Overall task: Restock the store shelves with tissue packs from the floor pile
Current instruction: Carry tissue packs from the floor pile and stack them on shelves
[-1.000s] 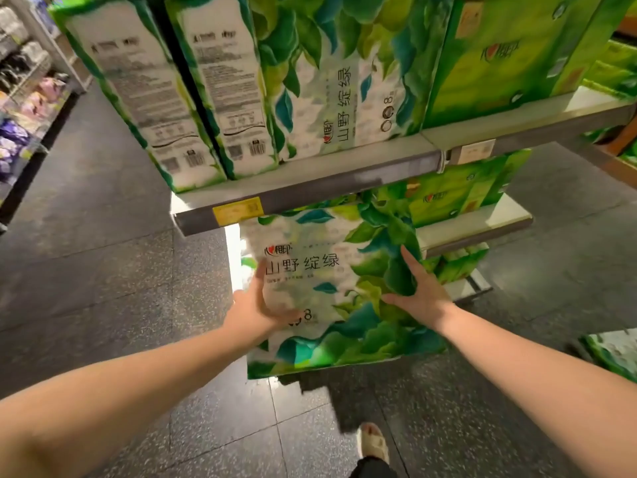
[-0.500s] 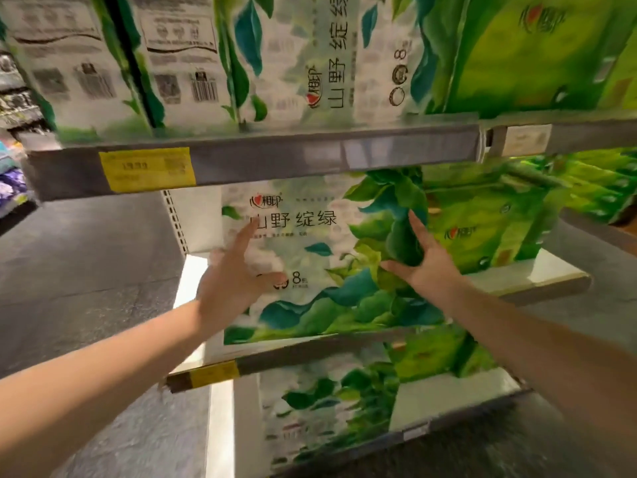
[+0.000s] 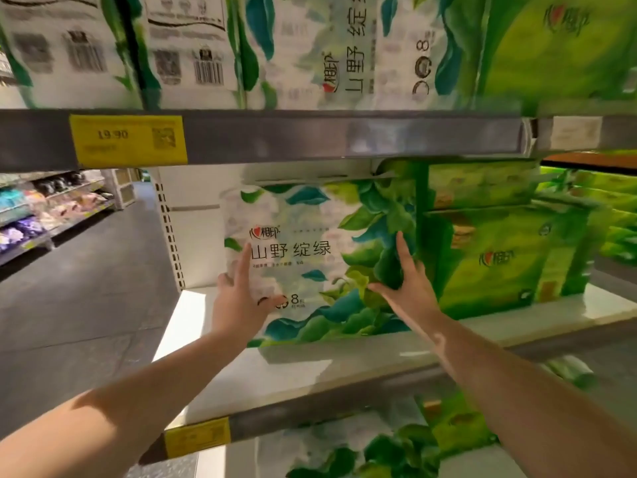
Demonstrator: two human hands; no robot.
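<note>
Tissue pack (image 3: 303, 257), large, white plastic-wrapped, printed with green and teal leaves, black characters and an "8"; upright on white middle shelf board (image 3: 344, 367), front face toward camera, bottom edge set back from shelf lip. Right side of pack touching or just beside bright green tissue packs (image 3: 499, 263) on same board; contact not resolvable. Left hand (image 3: 238, 301) flat against lower left of pack face, fingers straight and pointing up, thumb spread across print near the "8". Right hand (image 3: 410, 288) flat against leafy right part of face, index finger extended upward, thumb out to the left. Hands apart, one at each side of front face, neither curled round anything; pressing, not gripping. Grey upper shelf rail (image 3: 310, 136) directly above pack, carrying yellow price label (image 3: 127, 141) reading 19.90. More white-and-green leaf-print packs (image 3: 193, 46) on top shelf, barcodes visible, blurred. Second yellow tag (image 3: 196, 438) on lip of middle shelf. Further leaf-print packs (image 3: 362, 450) on shelf below. Dark grey floor (image 3: 76, 305) at left; distant shelving with mixed packaged goods (image 3: 44, 208), contents not identifiable.
</note>
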